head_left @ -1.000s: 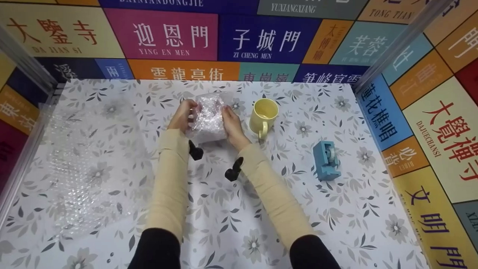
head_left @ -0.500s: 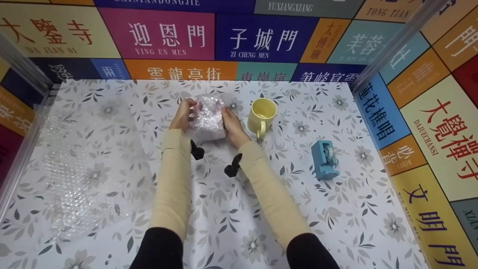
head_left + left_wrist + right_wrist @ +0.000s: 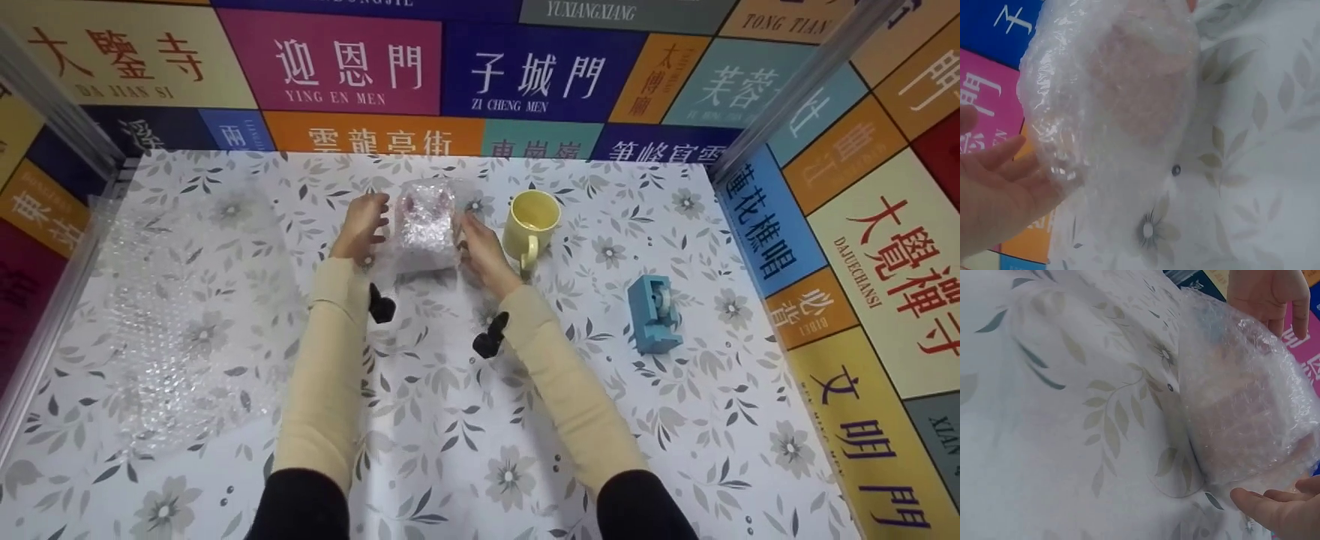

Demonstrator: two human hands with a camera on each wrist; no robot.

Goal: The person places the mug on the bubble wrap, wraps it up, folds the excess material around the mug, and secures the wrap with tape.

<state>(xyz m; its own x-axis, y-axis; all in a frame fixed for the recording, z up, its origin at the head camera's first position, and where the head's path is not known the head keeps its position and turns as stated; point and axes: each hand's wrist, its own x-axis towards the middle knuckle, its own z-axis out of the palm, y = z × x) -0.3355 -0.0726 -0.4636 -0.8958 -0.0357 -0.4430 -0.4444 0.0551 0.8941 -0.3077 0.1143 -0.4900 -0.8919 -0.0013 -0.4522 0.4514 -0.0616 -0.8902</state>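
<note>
Gripping nothing, with fingers slack and parted: left hand [image 3: 364,225] just beside wrapped bundle [image 3: 427,229] at its nine o'clock, right hand [image 3: 484,252] at its four. On floral table cover [image 3: 420,420], read from centre: bubble-wrap sheet [image 3: 165,360] at nine; wrapped bundle at twelve; yellow mug [image 3: 519,238] at one; blue tape dispenser [image 3: 648,319] at three.

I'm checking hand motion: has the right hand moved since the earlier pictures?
Yes: the right hand has shifted right, closer to the stationary yellow mug.

Pinkish object [image 3: 1143,90], its outline blurred inside bubble wrap [image 3: 1053,107].
</note>
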